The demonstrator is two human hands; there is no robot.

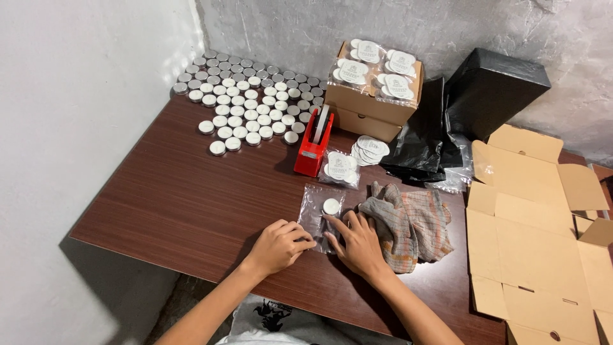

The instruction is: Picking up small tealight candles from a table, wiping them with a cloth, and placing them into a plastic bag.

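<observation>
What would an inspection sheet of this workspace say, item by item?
Surface: dark brown wooden table.
Job's things: clear plastic bag lying flat, one small round white tin inside.
Clutter: rows of round silver tins, red tape dispenser, checked grey cloth, flat brown cardboard boxes, black plastic bag.
Grippers: left hand and right hand pressing the bag's near edge.
Cables: nothing seen.
Surroundings: rough grey wall.

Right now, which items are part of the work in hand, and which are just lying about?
In hand: left hand and right hand on a clear plastic bag holding one white round tin; loose tins; filled bags; red tape dispenser.

Lying about: checked cloth, black bag, black box, flat cardboard.
</observation>
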